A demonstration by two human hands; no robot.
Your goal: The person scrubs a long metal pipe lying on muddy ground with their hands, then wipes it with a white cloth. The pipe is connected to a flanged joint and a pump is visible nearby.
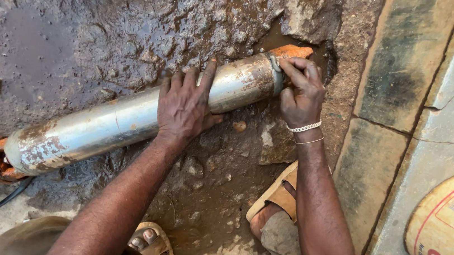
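Muddy ground at frame centre bears the steel pipe (126, 120): keep your left hand (184, 106) spread flat on it while your right hand (301, 93) fingers pinch the clamp (275, 71) at its upper-right end.

Brightness: even, soft daylight; nothing dim or blown out.
Source: diffuse light from above, no clear direction.
Shadows: faint and soft under the metal cylinder (126, 120) and beneath both forearms.
Glare: mild sheen along the cylinder's top; small wet glints on the muddy ground (79, 33).
Focus: sharp through the centre; the pale bucket (452, 230) at the lower right looks slightly soft.
Distortion: slight wide-angle stretch near the edges.
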